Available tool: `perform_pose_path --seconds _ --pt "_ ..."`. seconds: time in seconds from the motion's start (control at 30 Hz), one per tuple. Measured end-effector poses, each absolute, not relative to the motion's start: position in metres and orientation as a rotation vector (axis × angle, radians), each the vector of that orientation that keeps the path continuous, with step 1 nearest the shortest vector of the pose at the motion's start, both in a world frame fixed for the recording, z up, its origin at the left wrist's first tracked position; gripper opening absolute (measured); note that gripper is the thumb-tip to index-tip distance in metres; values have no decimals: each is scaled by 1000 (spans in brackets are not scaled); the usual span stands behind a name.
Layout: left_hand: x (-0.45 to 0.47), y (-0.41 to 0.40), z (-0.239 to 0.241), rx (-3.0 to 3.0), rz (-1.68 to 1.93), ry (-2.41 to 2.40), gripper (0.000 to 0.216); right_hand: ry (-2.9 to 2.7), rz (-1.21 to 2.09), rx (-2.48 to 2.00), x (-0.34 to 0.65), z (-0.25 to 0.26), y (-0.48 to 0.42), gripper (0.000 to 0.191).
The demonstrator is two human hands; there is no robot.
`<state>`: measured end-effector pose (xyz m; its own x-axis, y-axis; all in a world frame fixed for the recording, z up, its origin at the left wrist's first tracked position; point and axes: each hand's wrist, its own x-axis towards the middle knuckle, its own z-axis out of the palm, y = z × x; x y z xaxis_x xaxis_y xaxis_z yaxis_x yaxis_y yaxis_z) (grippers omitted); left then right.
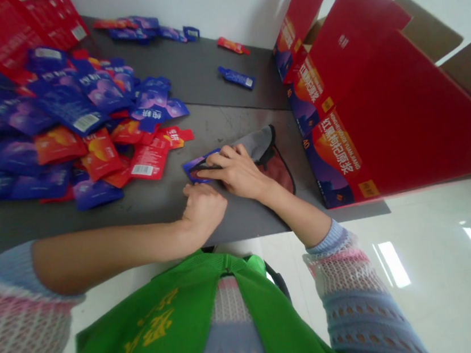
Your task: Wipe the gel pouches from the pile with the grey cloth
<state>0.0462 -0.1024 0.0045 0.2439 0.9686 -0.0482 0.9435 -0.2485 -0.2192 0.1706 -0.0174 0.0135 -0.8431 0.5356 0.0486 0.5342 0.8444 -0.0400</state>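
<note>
While both hands work at the near edge of the dark table (228, 120), most of the stock lies unsorted, so the job looks, by my judgement, at an early stage.

Item in hand: one purple sachet (195, 167), flat on the table. Right hand (239, 170) lies over it, fingers spread and pressing it down. Left hand (202, 206) rests just beside its near corner, fingers curled; whether it pinches the sachet I cannot tell.

Under the right hand: one grey pouch (263, 141) with a dark red lining, mouth open toward the wrist.

Loose pile (74, 122), left of the hands: purple and red sachets overlapping, too many and too stacked to count exactly; several dozen at least.

Strays at the far side: one purple sachet (237, 77), one red sachet (233, 45), and a small row (140, 28) by the wall, about five or six.

Cartons: one large red box (382, 112) lying on the right, flaps open; folded red cartons (6, 27) at far left, count unclear.

Filled packs: none visible.
</note>
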Motion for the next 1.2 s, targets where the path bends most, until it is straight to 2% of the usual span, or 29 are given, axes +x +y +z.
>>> perform_pose_path --seconds 0.37,0.6,0.97,1.2 --pt "46 -103 4 -2344 312 -1806 46 -2685 -98 -1431 205 4 18 53" --pt "46 -102 4 -2348 299 -1826 41 -2658 -73 -1185 210 -3 27 46" --pt "46 -104 10 -2339 339 -1862 45 -2804 -79 -1022 156 -7 14 39" --pt "46 -103 8 -2345 353 -1830 47 -2932 232 -616 166 7 3 39"
